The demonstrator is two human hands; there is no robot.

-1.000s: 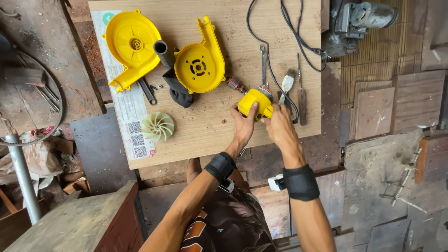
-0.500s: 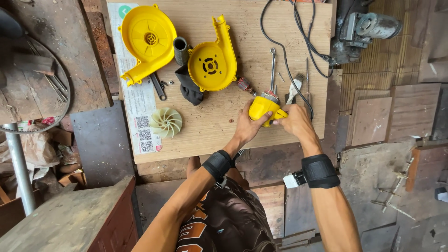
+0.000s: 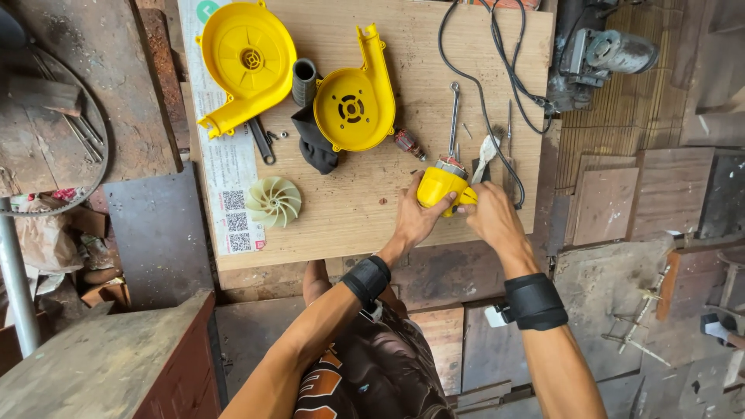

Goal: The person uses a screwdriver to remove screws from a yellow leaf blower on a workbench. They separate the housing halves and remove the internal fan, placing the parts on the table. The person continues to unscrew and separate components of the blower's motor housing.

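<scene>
Both hands hold a small yellow motor housing (image 3: 439,185) with a metal end over the wooden board (image 3: 357,213). My left hand (image 3: 417,217) grips it from below and the left. From the right, my right hand (image 3: 490,217) closes its fingers on the same part. Each wrist wears a black band. Further up the board lie two yellow blower shell halves (image 3: 247,62) (image 3: 355,105), a black nozzle piece (image 3: 310,128), a pale fan impeller (image 3: 274,202), a small rotor (image 3: 407,143) and a wrench (image 3: 453,116).
A black cord (image 3: 497,85) loops over the board's right side to a grey power tool (image 3: 601,58). A printed paper sheet (image 3: 225,178) lies along the board's left edge. Wooden blocks, metal plates and scrap lie on the floor around the board.
The view has shifted, so the board and parts sit lower and left in frame. Both hands stay on the yellow motor housing, with the right hand closer around it.
</scene>
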